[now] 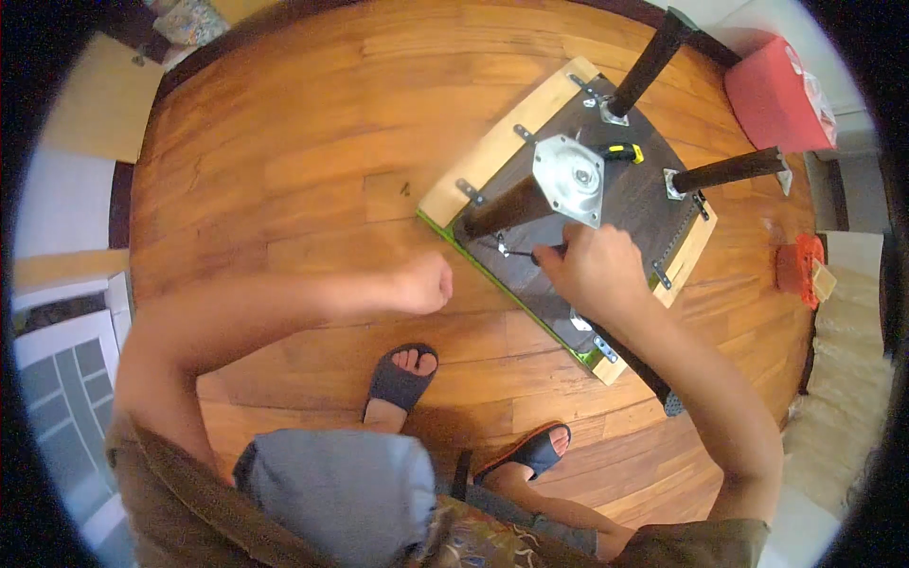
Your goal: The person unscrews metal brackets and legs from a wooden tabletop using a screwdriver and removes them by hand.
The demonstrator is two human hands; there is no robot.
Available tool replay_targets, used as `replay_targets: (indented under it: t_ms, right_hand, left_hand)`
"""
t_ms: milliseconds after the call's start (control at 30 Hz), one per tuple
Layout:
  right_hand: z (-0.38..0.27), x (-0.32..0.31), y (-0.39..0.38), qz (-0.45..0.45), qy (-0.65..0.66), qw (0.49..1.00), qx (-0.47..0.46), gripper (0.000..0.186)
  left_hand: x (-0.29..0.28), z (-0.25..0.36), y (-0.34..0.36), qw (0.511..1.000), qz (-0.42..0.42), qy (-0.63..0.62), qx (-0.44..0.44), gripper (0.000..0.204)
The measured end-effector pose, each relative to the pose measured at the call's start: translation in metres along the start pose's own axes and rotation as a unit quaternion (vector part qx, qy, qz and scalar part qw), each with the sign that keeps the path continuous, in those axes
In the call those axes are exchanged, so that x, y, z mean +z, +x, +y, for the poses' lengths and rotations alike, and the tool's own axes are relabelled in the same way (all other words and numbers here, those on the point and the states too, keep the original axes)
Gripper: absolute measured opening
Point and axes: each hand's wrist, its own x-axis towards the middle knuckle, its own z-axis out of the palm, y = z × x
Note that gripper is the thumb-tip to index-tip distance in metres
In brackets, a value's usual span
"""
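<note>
An upside-down tabletop (630, 213), dark with pale wooden edge strips, lies on the floor in front of me. My right hand (598, 275) is closed over its near half, gripping a thin dark tool (523, 253) whose kind I cannot make out. The tool's end points at small light-coloured pieces (502, 246) by the near left corner. Beside that hand rises a dark table leg (511, 210) with a silver mounting plate (570, 180) at its upper end. Curled into a fist, my left hand (426, 284) hangs off the tabletop's left edge; anything inside is hidden.
Two dark legs (653, 59) (729, 172) stand up from the tabletop's far side; another (649, 374) extends below my right forearm. A yellow-and-black hand tool (622, 152) lies on the panel. Red bins (772, 95) (798, 270) stand at right. My sandalled feet (402, 379) are near.
</note>
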Motion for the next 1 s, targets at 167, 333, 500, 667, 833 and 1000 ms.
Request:
replay_targets:
  t_ms: [167,333,500,667,833,1000]
  right_hand:
    - [0.017,0.014,-0.014,0.041,0.019,0.981,-0.189,0.026]
    - [0.021,0.004,-0.012,0.011,0.078,0.994,-0.072,0.026]
    - [0.025,-0.012,0.016,-0.334,0.417,0.774,0.341,0.028]
    - [0.01,0.008,-0.008,-0.157,-0.204,0.956,-0.141,0.037]
    - [0.005,0.011,-0.02,-0.136,-0.266,0.94,-0.166,0.044]
    - [0.011,0.008,-0.004,-0.101,0.176,0.974,0.102,0.034]
  left_hand:
    - [-0.008,-0.013,0.053,0.975,0.214,-0.058,-0.012,0.024]
    - [0.003,-0.018,0.077,0.906,0.39,-0.146,0.074,0.037]
    - [-0.001,-0.024,0.097,0.905,0.353,-0.166,0.168,0.043]
    - [-0.002,-0.035,0.106,0.912,0.303,-0.24,0.133,0.047]
    - [0.005,-0.043,0.109,0.899,0.305,-0.272,0.158,0.046]
    - [0.002,-0.044,0.111,0.901,0.261,-0.303,0.165,0.052]
